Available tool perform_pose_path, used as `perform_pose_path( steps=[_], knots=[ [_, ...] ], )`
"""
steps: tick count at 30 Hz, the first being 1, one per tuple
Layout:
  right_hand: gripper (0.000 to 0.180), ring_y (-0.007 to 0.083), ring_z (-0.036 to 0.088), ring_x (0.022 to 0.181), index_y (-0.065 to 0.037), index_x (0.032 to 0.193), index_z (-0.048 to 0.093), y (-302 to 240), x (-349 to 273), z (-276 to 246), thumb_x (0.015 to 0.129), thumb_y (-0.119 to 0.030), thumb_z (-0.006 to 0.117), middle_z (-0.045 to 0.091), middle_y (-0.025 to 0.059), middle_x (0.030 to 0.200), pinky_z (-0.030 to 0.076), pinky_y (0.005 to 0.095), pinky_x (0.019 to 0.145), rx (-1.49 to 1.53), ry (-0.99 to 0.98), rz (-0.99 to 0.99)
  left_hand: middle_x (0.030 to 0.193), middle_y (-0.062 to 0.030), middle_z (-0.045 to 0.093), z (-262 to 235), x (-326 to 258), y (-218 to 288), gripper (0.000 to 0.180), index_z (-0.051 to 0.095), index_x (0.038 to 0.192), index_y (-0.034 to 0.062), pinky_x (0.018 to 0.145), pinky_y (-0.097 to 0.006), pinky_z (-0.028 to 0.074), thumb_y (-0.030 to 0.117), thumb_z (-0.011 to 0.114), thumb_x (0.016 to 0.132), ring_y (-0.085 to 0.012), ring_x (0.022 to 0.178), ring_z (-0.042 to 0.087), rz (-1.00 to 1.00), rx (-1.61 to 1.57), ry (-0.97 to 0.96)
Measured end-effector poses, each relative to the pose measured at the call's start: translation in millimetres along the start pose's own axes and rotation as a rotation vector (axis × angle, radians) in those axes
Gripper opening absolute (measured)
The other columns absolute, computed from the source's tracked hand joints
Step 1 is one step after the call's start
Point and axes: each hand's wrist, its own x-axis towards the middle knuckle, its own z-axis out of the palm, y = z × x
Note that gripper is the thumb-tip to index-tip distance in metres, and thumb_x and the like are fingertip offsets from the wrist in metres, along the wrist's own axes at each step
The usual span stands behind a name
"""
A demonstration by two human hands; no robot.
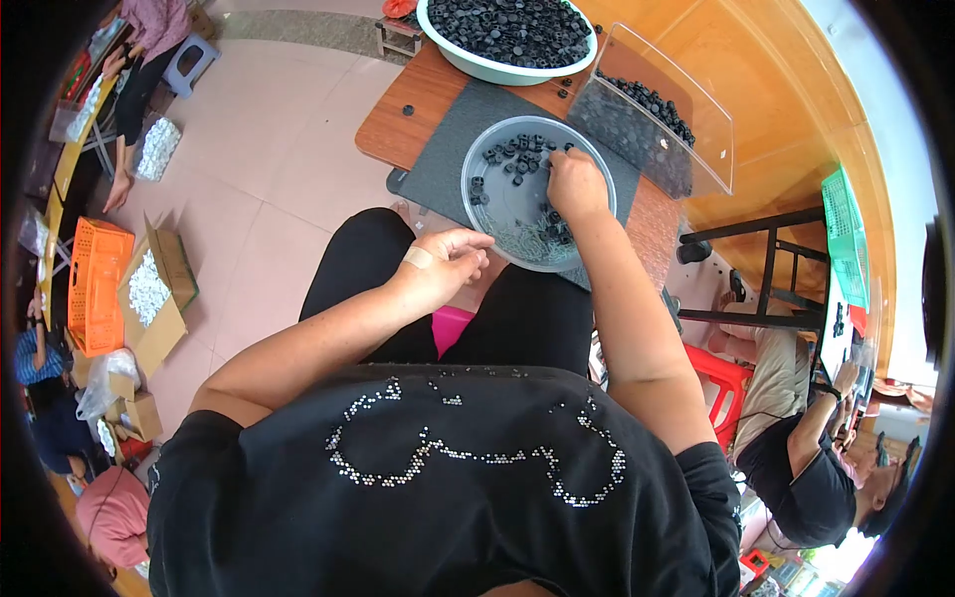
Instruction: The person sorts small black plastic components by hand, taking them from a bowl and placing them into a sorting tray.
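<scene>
A round grey plastic basin point(466, 184) stands in front of me, holding small round black parts point(519, 157) and a heap of thin, pale, pin-like pieces point(527, 239). My right hand point(579, 184) reaches into its right side, fingers curled and pinched among the black parts. What lies between those fingertips is mostly hidden. Just outside the near left rim, my left hand point(438, 267) hovers above my lap. Its fingers are loosely bent, the index stretched toward the rim, and no held thing shows. A plaster is on the back of that hand.
The basin rests on a dark mat point(438, 164) over a brown wooden table point(383, 124). Behind is a pale tub point(507, 72) heaped with black parts; a clear tilted box point(637, 119) at right holds more. An orange crate point(97, 289) and cardboard box point(164, 323) stand left. Other people sit both sides.
</scene>
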Motion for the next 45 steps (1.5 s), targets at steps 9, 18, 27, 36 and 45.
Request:
perform_pose_path(
  steps=[9,18,27,36,45],
  knots=[
    [0.017,0.0223,0.058,0.061,0.0,0.088,0.062,-41,-59,-33,0.071,-0.002,0.064,0.058,0.013,0.07,0.048,0.0325,0.059,0.682,-0.087,0.18,0.09,-0.0049,0.062,0,13,5,0.026,0.057,0.115,0.0033,0.068,-0.023,0.048,0.013,0.052,0.091,-0.0106,0.077,0.058,-0.248,-0.347,0.0],
    [0.018,0.0214,0.055,0.061,0.0,0.092,0.062,-85,-98,-49,0.074,0.001,0.061,0.056,0.0105,0.07,0.045,0.0302,0.053,0.718,-0.041,-0.097,0.096,-0.0072,0.063,6,13,2,0.024,0.058,0.109,0.0002,0.077,-0.025,0.049,0.013,0.056,0.089,-0.0127,0.086,0.06,-0.238,-0.437,-0.029],
    [0.028,0.0257,0.057,0.074,0.0,0.101,0.061,-85,-96,-55,0.074,0.005,0.058,0.057,0.0131,0.079,0.048,0.032,0.062,0.728,-0.05,-0.173,0.094,-0.0058,0.062,7,21,2,0.019,0.06,0.105,0.0007,0.076,-0.025,0.05,0.009,0.057,0.087,-0.0119,0.081,0.059,-0.205,-0.485,0.061],
    [0.011,0.0316,0.061,0.081,-0.003,0.08,0.068,-37,-68,-35,0.073,-0.001,0.06,0.063,0.0156,0.083,0.049,0.0364,0.072,0.691,0.015,0.063,0.086,-0.0035,0.061,1,22,-1,0.017,0.06,0.1,0.0002,0.07,-0.021,0.05,0.008,0.059,0.086,-0.0098,0.076,0.058,-0.229,-0.641,0.027],
    [0.012,0.0311,0.061,0.083,-0.004,0.077,0.068,-1,-34,-33,0.075,-0.012,0.06,0.063,0.0152,0.084,0.051,0.0383,0.074,0.121,-0.103,0.09,0.087,-0.007,0.062,-2,23,2,0.01,0.058,0.094,0.002,0.072,-0.022,0.052,0.009,0.058,0.087,-0.0134,0.082,0.061,-0.306,-0.807,-0.033]
  ],
)
